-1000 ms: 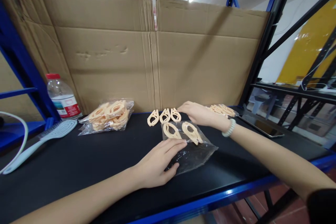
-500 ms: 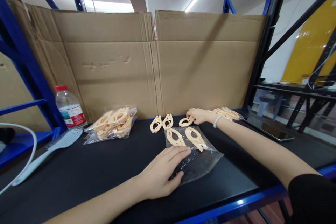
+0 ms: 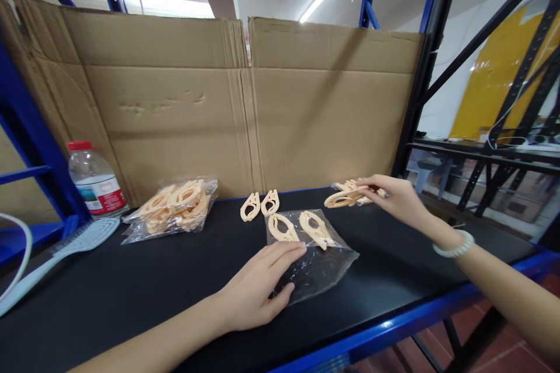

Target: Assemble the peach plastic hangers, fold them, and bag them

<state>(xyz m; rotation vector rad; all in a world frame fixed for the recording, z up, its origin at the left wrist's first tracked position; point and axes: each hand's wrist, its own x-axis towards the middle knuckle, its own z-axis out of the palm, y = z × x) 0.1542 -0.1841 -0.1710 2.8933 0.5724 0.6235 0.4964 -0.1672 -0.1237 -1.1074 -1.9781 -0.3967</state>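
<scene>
My left hand (image 3: pixel 262 285) lies on the near left part of a clear plastic bag (image 3: pixel 321 271), its fingers out and slightly apart. Two cream folding hangers show at the bag's far end, a left one (image 3: pixel 282 227) and a right one (image 3: pixel 315 228). My right hand (image 3: pixel 394 201) pinches another cream hanger (image 3: pixel 343 197) by one end, in front of a bagged bundle at the back right. Two more hangers (image 3: pixel 250 207) (image 3: pixel 270 202) lie side by side behind the bag.
A bagged pile of hangers (image 3: pixel 175 207) sits at the back left. Beyond it are a red-capped bottle (image 3: pixel 98 183) and a pale blue hairbrush (image 3: pixel 83 240). Cardboard (image 3: pixel 175 116) walls off the back of the black table (image 3: pixel 175 280), which has a blue front edge.
My right hand has lifted the hanger from behind the bag and carried it to the right. My left hand stays on the bag. The whole view has shifted slightly.
</scene>
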